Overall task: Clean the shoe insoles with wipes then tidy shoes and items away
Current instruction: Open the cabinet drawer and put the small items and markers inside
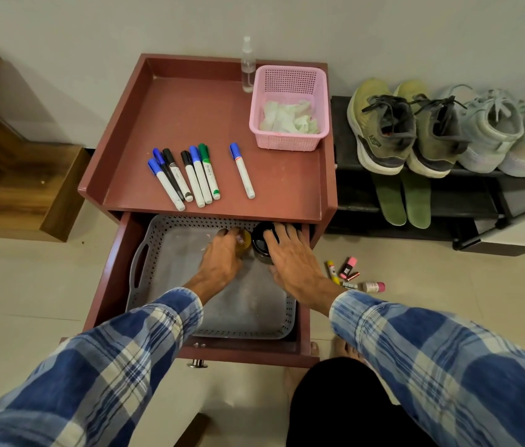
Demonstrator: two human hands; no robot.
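Observation:
Both hands reach into the open drawer [248,353] of a red-brown cabinet. My left hand [222,259] grips a small yellow jar [244,244] at the back of a grey perforated tray [145,269]. My right hand [290,259] grips a black jar [260,245] beside it. Two green insoles [403,198] lie on the black shoe rack [477,201] under a pair of olive shoes [383,127]. Grey shoes [493,130] stand to their right. A pink basket [287,140] on the cabinet top holds crumpled white wipes [290,119].
Several markers [187,179] and one separate marker [242,171] lie on the cabinet top [190,108]. A clear spray bottle [247,66] stands at its back. Small tubes and sticks [351,274] lie on the floor right of the drawer. Wooden steps [13,156] rise at left.

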